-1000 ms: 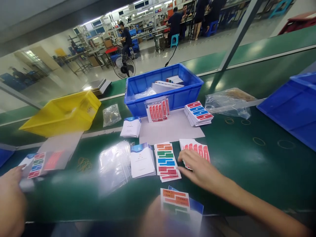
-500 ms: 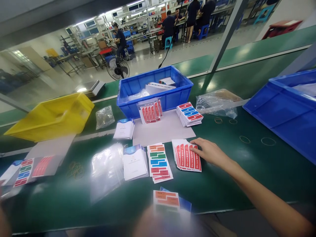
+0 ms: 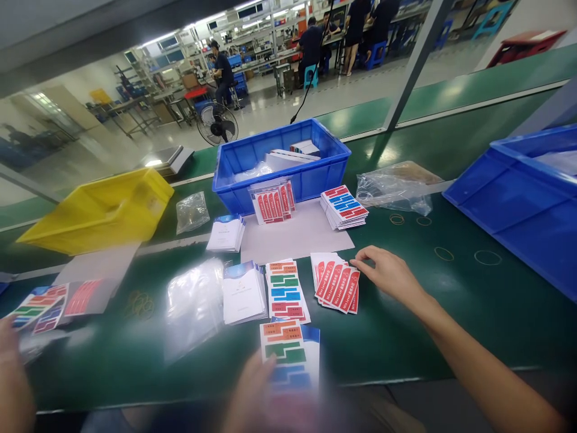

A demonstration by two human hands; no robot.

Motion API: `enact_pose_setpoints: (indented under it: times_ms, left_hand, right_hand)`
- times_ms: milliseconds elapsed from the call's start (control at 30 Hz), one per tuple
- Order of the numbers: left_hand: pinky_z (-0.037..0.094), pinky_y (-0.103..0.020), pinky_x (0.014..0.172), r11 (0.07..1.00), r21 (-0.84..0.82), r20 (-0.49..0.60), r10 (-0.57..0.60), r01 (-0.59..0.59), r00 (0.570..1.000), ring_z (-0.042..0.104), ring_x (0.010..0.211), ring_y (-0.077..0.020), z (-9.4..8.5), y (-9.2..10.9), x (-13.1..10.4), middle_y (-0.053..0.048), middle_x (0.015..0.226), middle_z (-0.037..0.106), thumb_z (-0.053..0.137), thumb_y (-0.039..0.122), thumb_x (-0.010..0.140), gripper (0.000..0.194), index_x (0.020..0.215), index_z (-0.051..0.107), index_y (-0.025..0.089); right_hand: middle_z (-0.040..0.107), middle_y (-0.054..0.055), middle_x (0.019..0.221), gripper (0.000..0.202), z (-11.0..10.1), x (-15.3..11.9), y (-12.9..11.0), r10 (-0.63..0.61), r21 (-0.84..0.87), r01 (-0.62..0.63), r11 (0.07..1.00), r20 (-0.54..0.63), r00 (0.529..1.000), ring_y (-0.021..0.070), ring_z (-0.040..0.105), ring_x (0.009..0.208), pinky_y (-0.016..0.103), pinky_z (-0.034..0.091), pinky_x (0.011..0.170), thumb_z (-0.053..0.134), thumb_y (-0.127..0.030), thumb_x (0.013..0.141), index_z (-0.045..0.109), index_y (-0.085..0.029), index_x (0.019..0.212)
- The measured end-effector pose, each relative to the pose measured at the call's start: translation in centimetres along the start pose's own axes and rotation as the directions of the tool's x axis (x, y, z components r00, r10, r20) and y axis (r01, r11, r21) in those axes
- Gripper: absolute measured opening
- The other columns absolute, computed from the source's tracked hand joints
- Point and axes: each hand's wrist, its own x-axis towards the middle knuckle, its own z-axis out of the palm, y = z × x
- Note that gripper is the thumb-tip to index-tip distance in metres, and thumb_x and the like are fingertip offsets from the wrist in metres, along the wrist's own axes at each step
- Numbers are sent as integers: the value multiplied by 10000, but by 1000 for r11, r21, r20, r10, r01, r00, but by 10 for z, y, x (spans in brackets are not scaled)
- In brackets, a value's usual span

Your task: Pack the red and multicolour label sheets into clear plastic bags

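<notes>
Right hand (image 3: 391, 273) open, fingertips on the 3 o'clock edge of the red label stack (image 3: 337, 281) on the counter (image 3: 433, 313), left hand (image 3: 252, 391) blurred but apparently gripping the colour sheet (image 3: 288, 352) at 6 o'clock; peel one red label only, keep the stack square.

A factory packing line: a green conveyor belt (image 3: 451, 313) with blue bins (image 3: 279, 165), sticker stacks (image 3: 343, 206), and seated workers (image 3: 311, 45) at benches across the upper frame, probably assembly stations.
</notes>
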Motion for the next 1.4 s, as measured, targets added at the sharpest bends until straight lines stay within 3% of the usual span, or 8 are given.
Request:
enact_pose_setpoints:
  times_ms: [267, 433, 600, 700, 900, 1067, 1233, 1400]
  left_hand:
    - [572, -440, 709, 990, -49, 68, -127, 130, 990, 729, 769, -321, -7, -8, 2, -148, 909, 761, 801, 478, 655, 599, 1130, 668, 137]
    - [569, -426, 731, 987, -136, 77, -76, 86, 994, 721, 864, -339, -2, -11, 2, -152, 975, 760, 804, 457, 663, 557, 1098, 674, 133]
    - [545, -475, 801, 971, -155, 205, -151, 184, 967, 714, 849, -344, 11, -5, -1, -145, 868, 761, 639, 655, 729, 626, 1051, 713, 124]
    - [513, -451, 881, 986, -137, 298, -48, 92, 954, 686, 953, -339, 20, 0, -5, -134, 944, 753, 561, 718, 743, 689, 1077, 714, 136]
    - [500, -341, 779, 976, 125, 375, 118, -177, 919, 668, 831, -269, 22, 20, -15, -114, 984, 732, 772, 435, 701, 526, 1115, 679, 126]
    - [463, -288, 748, 460, 652, 556, 252, -604, 792, 631, 764, -200, 23, 52, -29, -50, 889, 717, 456, 256, 920, 275, 1060, 681, 184]
    - [498, -320, 797, -135, 744, 668, 139, -655, 731, 649, 912, -224, 33, 57, -22, -55, 1015, 714, 421, 146, 904, 305, 1145, 591, 225]
    - [526, -346, 784, -296, 749, 643, 109, -592, 759, 656, 914, -242, 36, 46, -7, -62, 988, 714, 449, 149, 901, 204, 1033, 597, 194]
  right_hand:
    - [719, 48, 761, 417, 4, 1, 11, 23, 109, -34, 993, 103, 994, 245, 653, 695, 319, 427, 579, 520, -603, 810, 614, -239, 628]
    - [691, 49, 817, 432, -26, -15, -1, -61, 294, 17, 956, 140, 988, 221, 634, 755, 313, 479, 664, 450, -580, 869, 572, -228, 650]
    - [586, 28, 774, 419, -54, -56, -42, -373, 693, 118, 711, 230, 899, 179, 566, 710, 298, 482, 653, 527, -512, 895, 500, -215, 600]
    - [601, 27, 868, 330, -37, -79, -72, -470, 677, 182, 713, 270, 840, 182, 599, 805, 315, 493, 751, 565, -416, 909, 540, -216, 646]
    - [604, 89, 1080, 165, 27, -101, -85, -400, 376, 357, 855, 39, 916, 262, 600, 1040, 403, 506, 852, 543, -298, 918, 577, -231, 771]
    - [566, 94, 1275, 339, 40, -115, -63, -358, 401, 355, 845, -70, 931, 271, 550, 1188, 433, 483, 980, 617, -334, 874, 512, -279, 1192]
    - [532, 69, 1381, 549, 62, -126, -53, -302, 535, 220, 816, 70, 951, 250, 530, 1240, 415, 462, 1026, 624, -315, 867, 396, -303, 1366]
    - [613, 73, 1286, 404, 85, -125, -61, -254, 668, 123, 734, 101, 962, 246, 564, 1202, 431, 452, 1031, 613, -316, 879, 510, -272, 1267]
